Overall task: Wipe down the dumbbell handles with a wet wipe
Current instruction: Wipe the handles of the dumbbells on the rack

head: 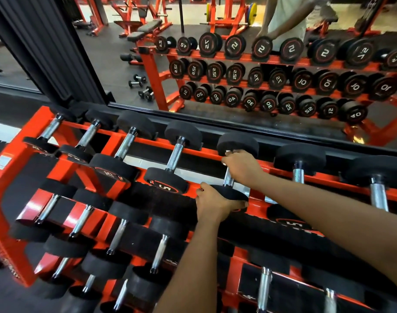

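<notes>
My left grip (212, 205) is curled over the near head of the dumbbell (238, 144). It lies on the top row of the orange rack (12, 177), its long axis running 6 to 12 o'clock. My right grip (242, 168) is closed round its handle (228, 180), with a bit of white wipe (228, 152) showing at 12 o'clock.

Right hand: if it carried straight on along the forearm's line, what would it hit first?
The right hand grips the dumbbell handle, so that handle blocks it at once. Beyond it, up and to the left, the neighbouring dumbbell's handle looks to be next in line, though depth is unclear.
</notes>
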Tool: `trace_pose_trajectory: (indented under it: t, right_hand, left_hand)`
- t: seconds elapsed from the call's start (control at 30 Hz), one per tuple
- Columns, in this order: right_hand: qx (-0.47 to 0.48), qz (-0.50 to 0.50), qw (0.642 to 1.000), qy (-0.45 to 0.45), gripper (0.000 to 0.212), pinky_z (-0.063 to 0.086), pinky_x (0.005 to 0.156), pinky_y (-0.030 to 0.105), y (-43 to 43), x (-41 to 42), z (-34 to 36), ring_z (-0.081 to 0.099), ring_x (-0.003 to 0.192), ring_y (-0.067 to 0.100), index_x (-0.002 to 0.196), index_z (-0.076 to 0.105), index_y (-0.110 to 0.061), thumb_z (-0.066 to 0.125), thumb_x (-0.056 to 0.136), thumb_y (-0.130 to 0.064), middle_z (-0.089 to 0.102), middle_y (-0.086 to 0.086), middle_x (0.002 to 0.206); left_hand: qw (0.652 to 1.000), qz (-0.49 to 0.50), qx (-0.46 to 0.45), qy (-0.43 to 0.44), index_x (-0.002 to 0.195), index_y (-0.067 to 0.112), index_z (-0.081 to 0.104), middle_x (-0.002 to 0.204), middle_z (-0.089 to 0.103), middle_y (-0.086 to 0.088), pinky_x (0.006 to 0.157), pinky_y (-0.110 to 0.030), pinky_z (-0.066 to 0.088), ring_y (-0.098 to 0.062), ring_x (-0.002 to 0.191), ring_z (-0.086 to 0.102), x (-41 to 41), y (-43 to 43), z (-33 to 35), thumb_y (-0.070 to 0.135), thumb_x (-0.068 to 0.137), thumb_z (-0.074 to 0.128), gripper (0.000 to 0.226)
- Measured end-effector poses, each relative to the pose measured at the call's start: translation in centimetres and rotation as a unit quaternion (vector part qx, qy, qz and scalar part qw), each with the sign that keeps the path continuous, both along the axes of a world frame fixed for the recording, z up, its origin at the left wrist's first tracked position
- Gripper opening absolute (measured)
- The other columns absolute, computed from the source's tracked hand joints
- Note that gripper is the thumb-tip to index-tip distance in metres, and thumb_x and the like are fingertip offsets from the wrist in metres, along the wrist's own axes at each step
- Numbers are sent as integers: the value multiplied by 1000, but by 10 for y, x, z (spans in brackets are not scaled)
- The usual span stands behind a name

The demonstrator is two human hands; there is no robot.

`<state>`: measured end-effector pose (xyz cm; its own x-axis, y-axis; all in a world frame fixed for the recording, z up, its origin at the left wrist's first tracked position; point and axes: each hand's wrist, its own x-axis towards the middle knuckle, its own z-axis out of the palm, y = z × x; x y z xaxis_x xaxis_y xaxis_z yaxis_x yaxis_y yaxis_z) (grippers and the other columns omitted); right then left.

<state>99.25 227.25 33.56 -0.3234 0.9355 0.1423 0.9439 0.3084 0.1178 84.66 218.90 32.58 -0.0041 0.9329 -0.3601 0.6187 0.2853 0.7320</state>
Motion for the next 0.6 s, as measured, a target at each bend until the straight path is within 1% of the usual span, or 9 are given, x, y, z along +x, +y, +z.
trace_pose_trajectory:
  t: [0.07, 0.13, 0.2, 0.27, 0.33, 0.37, 0.4, 0.5, 0.6]
  right_hand:
    - [54, -11, 996, 77, 29, 46, 93, 35, -13, 6, -16, 64, 106, 28, 107, 70, -15, 54, 84, -7, 71, 6, 109]
    - [78, -28, 983, 165, 40, 44, 104, 36, -24, 11, -32, 56, 126, 23, 125, 65, -15, 55, 87, -6, 63, 5, 131]
    - [72, -57, 962, 256, 46, 43, 109, 34, -29, 12, -39, 51, 132, 18, 133, 61, -18, 53, 90, -5, 58, 2, 138]
    - [75, -98, 936, 329, 45, 47, 103, 31, -32, 8, -40, 60, 121, 20, 130, 63, -20, 52, 90, -2, 64, 4, 130]
    - [90, -148, 905, 389, 44, 50, 85, 25, -35, 4, -39, 69, 97, 22, 124, 68, -20, 55, 87, 1, 72, 7, 113]
    - [90, -178, 888, 415, 42, 48, 77, 25, -36, 2, -40, 69, 87, 21, 121, 69, -20, 56, 87, 1, 74, 7, 106]
    - [83, -208, 870, 439, 40, 47, 74, 26, -37, 0, -41, 68, 84, 21, 120, 70, -20, 57, 88, 0, 75, 7, 103]
    - [48, -265, 808, 524, 36, 50, 82, 29, -39, -6, -41, 68, 95, 19, 120, 69, -18, 58, 90, -4, 73, 5, 111]
    - [19, -310, 748, 587, 32, 44, 80, 23, -37, -13, -34, 65, 101, 19, 120, 69, -15, 59, 92, -6, 72, 4, 113]
  left_hand:
    - [1000, -5, -2, 4, 133, 9, 34, 138, 42, -12, 105, -44, 47, -32, 130, 45, 0, 1, -1, 61, 36, 94, 126]
    - [1000, -8, -3, 6, 133, 10, 33, 138, 42, -11, 105, -43, 47, -32, 131, 44, 0, 1, -1, 61, 37, 94, 125]
    - [1000, -12, 1, 8, 133, 10, 33, 138, 42, -11, 106, -44, 47, -32, 131, 43, -1, 1, 0, 61, 38, 94, 124]
    - [1000, -15, 2, 8, 134, 10, 32, 139, 41, -11, 107, -44, 46, -32, 132, 42, -1, 1, 0, 60, 39, 94, 123]
    - [1000, -15, 2, 8, 135, 10, 31, 139, 41, -11, 107, -45, 46, -32, 133, 41, -1, 1, 0, 60, 38, 94, 125]
    - [1000, -15, 1, 10, 136, 9, 31, 140, 41, -12, 107, -45, 46, -32, 134, 41, -1, 1, 0, 60, 38, 93, 127]
    - [1000, -14, -1, 11, 137, 9, 30, 141, 40, -12, 108, -45, 46, -32, 134, 40, -1, 1, 0, 60, 38, 93, 129]
    - [1000, -14, -1, 12, 138, 8, 30, 142, 40, -12, 108, -44, 46, -33, 135, 40, 0, 1, -1, 59, 38, 94, 129]
    - [1000, -14, 2, 6, 137, 8, 30, 141, 41, -12, 107, -44, 46, -32, 134, 41, -1, 1, -1, 58, 39, 93, 127]
